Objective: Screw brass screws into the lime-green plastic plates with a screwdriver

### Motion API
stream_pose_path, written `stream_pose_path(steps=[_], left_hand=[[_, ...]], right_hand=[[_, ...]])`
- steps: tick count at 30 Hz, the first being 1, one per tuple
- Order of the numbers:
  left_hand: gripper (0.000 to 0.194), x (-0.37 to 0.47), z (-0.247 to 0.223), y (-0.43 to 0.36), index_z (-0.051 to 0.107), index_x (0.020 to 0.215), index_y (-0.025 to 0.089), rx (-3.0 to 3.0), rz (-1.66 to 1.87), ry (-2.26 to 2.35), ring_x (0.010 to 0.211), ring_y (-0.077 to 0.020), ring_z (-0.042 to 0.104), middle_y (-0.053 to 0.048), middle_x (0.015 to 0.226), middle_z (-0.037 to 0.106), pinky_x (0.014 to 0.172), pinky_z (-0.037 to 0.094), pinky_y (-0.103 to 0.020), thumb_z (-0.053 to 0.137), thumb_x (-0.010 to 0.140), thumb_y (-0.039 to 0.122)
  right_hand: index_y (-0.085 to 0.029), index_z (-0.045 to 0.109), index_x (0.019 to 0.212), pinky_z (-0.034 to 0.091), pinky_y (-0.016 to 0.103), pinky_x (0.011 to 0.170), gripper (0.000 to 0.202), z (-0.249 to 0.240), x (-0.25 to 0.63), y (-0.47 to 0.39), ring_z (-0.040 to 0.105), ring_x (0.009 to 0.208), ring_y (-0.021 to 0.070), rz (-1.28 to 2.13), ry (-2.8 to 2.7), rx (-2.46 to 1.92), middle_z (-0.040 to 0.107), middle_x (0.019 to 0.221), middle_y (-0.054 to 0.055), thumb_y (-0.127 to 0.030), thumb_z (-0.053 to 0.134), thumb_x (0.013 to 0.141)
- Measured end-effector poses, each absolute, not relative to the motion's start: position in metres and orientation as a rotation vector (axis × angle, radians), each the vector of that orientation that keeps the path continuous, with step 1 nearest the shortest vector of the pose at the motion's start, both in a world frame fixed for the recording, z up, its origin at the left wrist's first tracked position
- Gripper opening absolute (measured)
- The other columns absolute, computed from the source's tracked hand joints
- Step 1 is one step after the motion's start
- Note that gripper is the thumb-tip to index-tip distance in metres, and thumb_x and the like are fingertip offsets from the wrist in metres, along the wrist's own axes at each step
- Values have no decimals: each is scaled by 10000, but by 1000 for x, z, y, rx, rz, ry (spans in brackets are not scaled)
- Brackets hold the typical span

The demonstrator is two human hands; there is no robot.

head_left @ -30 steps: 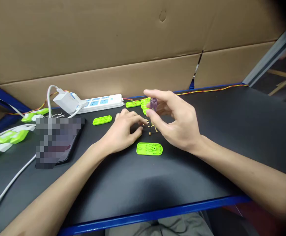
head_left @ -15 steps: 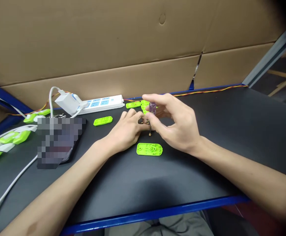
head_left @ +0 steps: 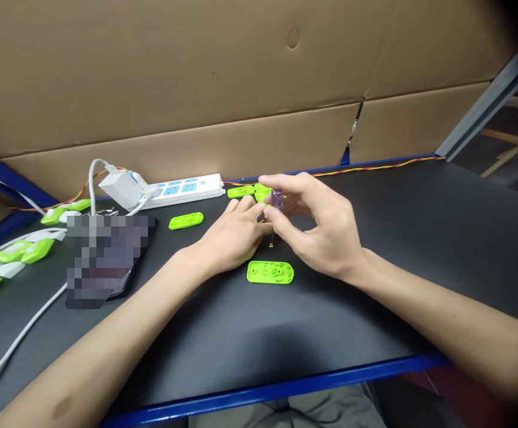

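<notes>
My right hand (head_left: 321, 229) is closed round a small purple translucent handle (head_left: 277, 200), held upright between thumb and fingers. Beside it, my left hand (head_left: 236, 235) is low over the black table, fingers bent together; whatever they hold is hidden. A thin dark piece with a gold-coloured tip (head_left: 271, 244) shows just below the fingers. Nearer to me lies a bright green plastic shell (head_left: 270, 273), its ribbed inside facing up. Behind my hands are more green pieces (head_left: 241, 192), partly covered by my fingers.
A white power strip (head_left: 183, 190) with a plugged-in adapter (head_left: 120, 187) stands at the back left. A dark, pixelated device (head_left: 111, 261) lies left, near white cables (head_left: 22, 333). Another green shell (head_left: 186, 221) is left of my hands. Cardboard (head_left: 196, 71) stands behind the black table (head_left: 419, 238).
My left fingers have shifted slightly and now cover more of the space beneath the purple handle. My right hand stays in nearly the same place. The view has tilted a little.
</notes>
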State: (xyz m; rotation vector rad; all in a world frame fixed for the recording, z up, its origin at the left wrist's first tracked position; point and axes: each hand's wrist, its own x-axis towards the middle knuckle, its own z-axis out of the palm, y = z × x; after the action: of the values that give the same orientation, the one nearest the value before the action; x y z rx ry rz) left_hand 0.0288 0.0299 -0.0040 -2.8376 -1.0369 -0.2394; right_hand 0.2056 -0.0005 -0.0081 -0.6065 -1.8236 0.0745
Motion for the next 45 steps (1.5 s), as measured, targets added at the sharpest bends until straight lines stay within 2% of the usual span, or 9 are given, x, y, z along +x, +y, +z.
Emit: stream_pose_path(steps=[3,9,14,19,24,29,39,45], left_hand=[[205,27,4,28,682,992,219,-2836,-223,-988,1104,-313,433,-99,1192,566,940,366,-486,493,910,221],[169,17,3,29,697,943,238,-2889,-293,-955,1123,-298,426,-60,1124,619,980,343,-468,552,913,320],[177,16,-2,30,671,972,214,-2902,-412,-1044,1026,-267,467,-56,1015,655,917,367,-420,512,919,270],[133,14,13,22,640,879,187,-2963,-491,-1184,903,-221,490,-29,843,632,850,392,-358,515,885,234],[107,12,26,12,628,830,197,-3043,-293,-1284,810,-192,520,-9,766,590,749,393,-303,531,857,235],[102,10,20,11,611,837,201,-3053,-126,-1288,844,-194,553,4,822,650,802,379,-328,511,857,205],[113,7,16,16,682,938,245,-3204,-178,-1068,930,-200,552,16,965,711,860,375,-331,576,908,272],[177,9,8,19,680,898,215,-3179,-193,-983,956,-215,530,-14,936,702,877,385,-342,524,946,283]], right_hand=[[-253,569,1242,629,325,786,372,-8,206,-1,680,852,162,76,-1821,-617,673,1093,40,-179,585,877],[-280,562,1234,631,306,793,358,-8,207,-1,689,870,149,75,-1818,-609,685,1098,20,-185,573,890],[-229,574,1223,623,315,805,346,-6,208,-2,693,864,154,63,-1825,-623,692,1082,31,-165,581,883],[-219,577,1219,629,310,775,342,-5,208,-3,692,865,151,76,-1823,-626,687,1075,28,-160,582,882],[-229,577,1217,634,311,786,341,-5,207,-3,694,873,150,98,-1813,-650,685,1060,23,-152,576,885],[-204,579,1214,633,277,781,354,-4,207,-3,695,867,140,72,-1818,-624,692,1048,23,-131,596,868],[-261,568,1217,650,348,772,338,-4,208,-2,704,870,173,64,-1819,-653,695,1058,22,-172,563,892],[-256,572,1213,642,348,818,331,-4,208,-2,704,875,163,59,-1812,-652,697,1065,17,-169,563,894]])
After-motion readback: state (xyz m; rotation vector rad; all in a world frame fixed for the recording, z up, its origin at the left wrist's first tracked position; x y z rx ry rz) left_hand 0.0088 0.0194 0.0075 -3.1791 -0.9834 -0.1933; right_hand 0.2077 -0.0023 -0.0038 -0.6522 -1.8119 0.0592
